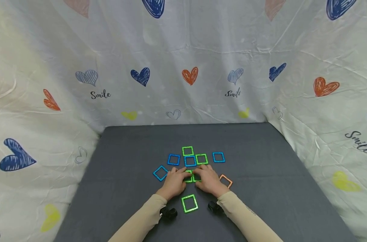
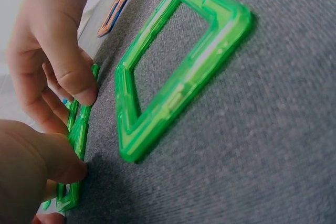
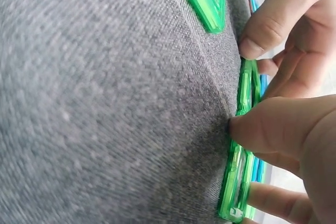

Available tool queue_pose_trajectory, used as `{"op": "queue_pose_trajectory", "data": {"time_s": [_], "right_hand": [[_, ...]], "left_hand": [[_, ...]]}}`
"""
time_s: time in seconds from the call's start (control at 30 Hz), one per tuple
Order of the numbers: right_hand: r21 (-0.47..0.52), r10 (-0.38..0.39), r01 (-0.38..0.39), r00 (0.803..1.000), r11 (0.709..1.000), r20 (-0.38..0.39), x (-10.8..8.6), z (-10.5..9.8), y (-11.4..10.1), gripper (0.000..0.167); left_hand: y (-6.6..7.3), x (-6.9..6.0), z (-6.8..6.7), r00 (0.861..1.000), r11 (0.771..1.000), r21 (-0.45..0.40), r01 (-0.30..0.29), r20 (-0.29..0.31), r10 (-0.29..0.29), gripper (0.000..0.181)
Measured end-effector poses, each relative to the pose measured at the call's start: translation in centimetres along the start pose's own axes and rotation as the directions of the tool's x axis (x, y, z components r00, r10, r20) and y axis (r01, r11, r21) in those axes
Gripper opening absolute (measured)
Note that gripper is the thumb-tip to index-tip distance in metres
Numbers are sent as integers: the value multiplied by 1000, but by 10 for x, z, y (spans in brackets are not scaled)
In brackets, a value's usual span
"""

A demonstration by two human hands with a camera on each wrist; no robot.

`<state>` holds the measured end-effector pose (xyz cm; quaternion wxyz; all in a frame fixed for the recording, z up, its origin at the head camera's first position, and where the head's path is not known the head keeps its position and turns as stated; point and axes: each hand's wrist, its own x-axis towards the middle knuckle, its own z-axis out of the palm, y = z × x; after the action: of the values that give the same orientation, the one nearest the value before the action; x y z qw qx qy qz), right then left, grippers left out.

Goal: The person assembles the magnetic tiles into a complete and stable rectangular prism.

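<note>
Two green square magnetic tiles lie side by side on the cloth between the hands. My left hand [image 1: 174, 183] pinches the left green tile [image 1: 188, 180], its thumb at the near edge and its fingers at the far side. On the right green tile [image 1: 196, 178], my right hand [image 1: 210, 180] has a similar pinch. The tiles' edges meet or nearly meet; the fingers partly cover both. A loose green tile [image 1: 189, 203] lies nearer to me, between the forearms. Just beyond the hands, a blue tile [image 1: 190, 161] lies against two other green tiles, one behind it [image 1: 187, 151] and one at its right [image 1: 201, 159].
Separate blue tiles lie at the left [image 1: 173, 159], farther left [image 1: 161, 173] and right [image 1: 218, 157]. An orange tile [image 1: 226, 180] sits beside the right hand. Dark grey cloth [image 1: 262, 208] covers the table, and a heart-printed curtain [image 1: 213, 37] hangs behind and at both sides.
</note>
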<state>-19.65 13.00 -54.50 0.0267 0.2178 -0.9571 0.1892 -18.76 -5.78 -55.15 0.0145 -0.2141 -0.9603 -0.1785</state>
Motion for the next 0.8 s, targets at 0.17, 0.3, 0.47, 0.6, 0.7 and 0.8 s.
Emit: {"op": "queue_pose_trajectory", "data": {"time_s": [0.17, 0.3, 0.47, 0.6, 0.7, 0.8], "right_hand": [[-19, -32, 32, 999, 999, 4, -5, 1, -1, 36], [-31, -54, 54, 999, 998, 3, -8, 1, -1, 37], [-13, -47, 47, 999, 999, 4, -7, 1, 1, 37], [9, -31, 31, 999, 999, 19, -4, 0, 1, 37], [5, -33, 33, 999, 999, 14, -3, -1, 1, 38], [-4, -38, 38, 999, 999, -3, -3, -2, 1, 37]], "left_hand": [[-1, -3, 3, 1000, 1000, 1, -5, 3, 5, 44], [-1, -5, 5, 1000, 1000, 4, -8, 17, 8, 43], [-3, -4, 4, 1000, 1000, -3, -20, 14, 20, 43], [-6, -1, -4, 998, 998, -51, -39, 48, 41, 43], [-12, 7, -14, 996, 988, -144, -51, 59, 60, 39], [-21, 18, -24, 998, 972, -228, -56, 0, 57, 33]]}}
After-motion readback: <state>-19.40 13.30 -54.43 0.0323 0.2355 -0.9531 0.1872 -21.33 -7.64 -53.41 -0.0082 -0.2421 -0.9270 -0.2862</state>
